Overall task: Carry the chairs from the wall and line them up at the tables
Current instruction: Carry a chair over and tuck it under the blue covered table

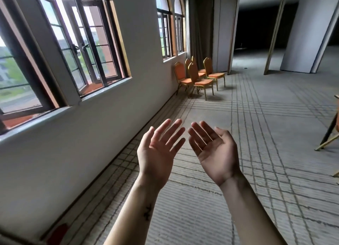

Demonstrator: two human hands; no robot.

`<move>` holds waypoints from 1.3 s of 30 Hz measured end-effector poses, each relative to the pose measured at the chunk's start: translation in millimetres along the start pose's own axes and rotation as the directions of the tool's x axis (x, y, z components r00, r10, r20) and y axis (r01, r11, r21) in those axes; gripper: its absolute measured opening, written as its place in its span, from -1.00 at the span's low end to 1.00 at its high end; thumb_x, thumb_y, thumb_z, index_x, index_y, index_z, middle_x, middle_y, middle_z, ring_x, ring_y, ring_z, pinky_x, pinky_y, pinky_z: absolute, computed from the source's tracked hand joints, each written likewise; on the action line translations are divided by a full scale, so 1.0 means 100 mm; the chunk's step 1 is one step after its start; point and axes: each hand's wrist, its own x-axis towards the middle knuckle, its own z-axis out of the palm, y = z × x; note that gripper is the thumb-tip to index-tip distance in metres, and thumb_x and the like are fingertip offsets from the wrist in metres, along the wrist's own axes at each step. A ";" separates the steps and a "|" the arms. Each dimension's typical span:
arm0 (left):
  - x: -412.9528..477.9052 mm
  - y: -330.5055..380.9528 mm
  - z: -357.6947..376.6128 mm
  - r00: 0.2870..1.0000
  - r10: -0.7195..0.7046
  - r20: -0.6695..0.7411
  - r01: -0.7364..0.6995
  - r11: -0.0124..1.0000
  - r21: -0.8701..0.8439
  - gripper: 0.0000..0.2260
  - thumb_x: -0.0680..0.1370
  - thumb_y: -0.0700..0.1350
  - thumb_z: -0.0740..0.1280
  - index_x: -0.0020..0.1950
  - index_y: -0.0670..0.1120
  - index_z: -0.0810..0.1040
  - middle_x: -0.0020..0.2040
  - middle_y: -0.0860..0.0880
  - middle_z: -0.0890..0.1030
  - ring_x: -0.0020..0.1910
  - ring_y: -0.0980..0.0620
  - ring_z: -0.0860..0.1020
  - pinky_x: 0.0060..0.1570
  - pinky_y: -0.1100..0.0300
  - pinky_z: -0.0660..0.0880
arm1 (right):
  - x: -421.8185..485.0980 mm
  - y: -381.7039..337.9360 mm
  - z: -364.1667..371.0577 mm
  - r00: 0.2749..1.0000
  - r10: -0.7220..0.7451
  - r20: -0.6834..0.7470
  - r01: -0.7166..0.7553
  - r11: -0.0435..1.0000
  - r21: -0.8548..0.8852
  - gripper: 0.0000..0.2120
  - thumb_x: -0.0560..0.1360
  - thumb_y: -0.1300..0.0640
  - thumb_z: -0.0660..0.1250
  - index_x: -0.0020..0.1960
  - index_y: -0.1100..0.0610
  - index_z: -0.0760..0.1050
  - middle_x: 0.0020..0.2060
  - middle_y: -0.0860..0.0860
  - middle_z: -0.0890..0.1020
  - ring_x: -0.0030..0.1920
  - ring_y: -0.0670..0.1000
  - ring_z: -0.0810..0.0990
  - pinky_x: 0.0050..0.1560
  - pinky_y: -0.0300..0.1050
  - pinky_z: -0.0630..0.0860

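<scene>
The left hand [157, 149] and the right hand [212, 145] are both up in front of the person, palms turned up. The fingers are straight and spread. Neither hand holds anything. The 2 hands are just beside each other but do not touch. The left hand is the one nearer the white wall [146, 70].

The chairs [200, 78] stand in a small bunch at the far end of the white wall, well away from both hands. At least 4 can be seen. They have orange seats, orange backs and gold legs. All stand upright on the carpet [256, 134]. One chair [180, 76] is just beside the white wall, under the 2 arched windows [170, 28]. The others stand a little farther out from the wall.

The big windows [88, 43] are set in the white wall, near the person. The gray carpet with dark crossing lines runs along the foot of the wall. A dark doorway [256, 24] opens past the far end of the wall. Well away from the wall, at the edge of the view, there are some gold legs [328, 141], cut off too much to tell what they are.
</scene>
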 end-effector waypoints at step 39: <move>10.50 -0.15 -1.40 0.997 -0.063 0.053 0.063 0.998 -0.004 -0.51 0.69 0.08 0.06 0.47 -0.20 0.44 0.35 -0.24 0.59 0.39 -0.27 0.51 0.47 -0.19 0.32 | 10.37 -1.07 -0.42 0.995 -0.070 -0.073 0.068 0.997 -0.042 -0.59 0.64 0.04 0.13 0.37 0.22 0.48 0.27 0.22 0.63 0.19 0.16 0.66 0.29 0.04 0.47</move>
